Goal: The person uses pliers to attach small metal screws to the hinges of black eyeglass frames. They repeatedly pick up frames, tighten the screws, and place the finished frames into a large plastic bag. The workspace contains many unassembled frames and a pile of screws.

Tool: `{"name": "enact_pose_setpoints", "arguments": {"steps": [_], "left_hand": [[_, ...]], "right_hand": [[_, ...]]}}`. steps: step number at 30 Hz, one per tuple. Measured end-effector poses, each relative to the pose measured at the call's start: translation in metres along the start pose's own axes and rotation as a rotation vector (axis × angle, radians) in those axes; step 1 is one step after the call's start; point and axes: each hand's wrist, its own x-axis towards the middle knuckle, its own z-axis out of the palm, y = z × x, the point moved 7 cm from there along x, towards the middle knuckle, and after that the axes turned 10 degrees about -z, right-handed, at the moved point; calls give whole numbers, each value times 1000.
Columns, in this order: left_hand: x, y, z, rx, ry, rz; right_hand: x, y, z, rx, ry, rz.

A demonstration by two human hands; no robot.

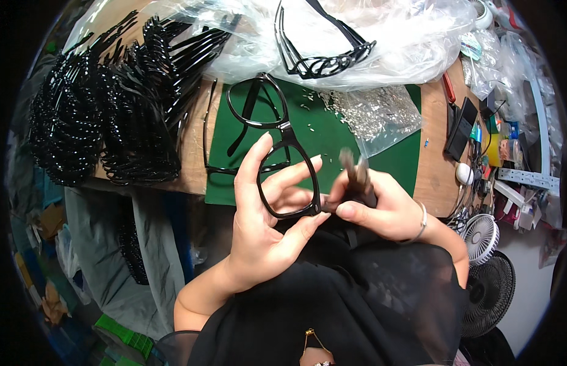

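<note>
My left hand (262,229) is closed on a black eyeglass frame (286,126), its thumb and fingertips at the lower rim's corner. The frame is tilted upright over the green mat (332,143), with a temple arm stretching behind the upper rim. Close beside that lower corner, my right hand (384,204) grips a brownish metal tool (358,175). Motion blurs the tool, so its kind is unclear. Whether its tip touches the frame is hidden by the fingers. Under the held frame, another black eyeglass frame (205,137) lies at the mat's left edge.
Stacks of black eyeglass frames (106,116) crowd the table's left. Further frames (325,66) rest on clear plastic sheeting (411,43) at the back. Small metal pieces (333,105) lie scattered near a clear bag (387,122). A phone-like black slab (460,129), cables and a white fan (480,239) are at right.
</note>
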Motion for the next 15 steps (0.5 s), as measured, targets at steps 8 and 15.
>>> {"name": "enact_pose_setpoints", "arguments": {"steps": [8,15], "left_hand": [[4,-4,3,-57,-35,-40],[8,-13,5,-4,-35,-124]], "right_hand": [[1,-11,11,-538,-318,18],[3,4,4,-770,-302,137]]}}
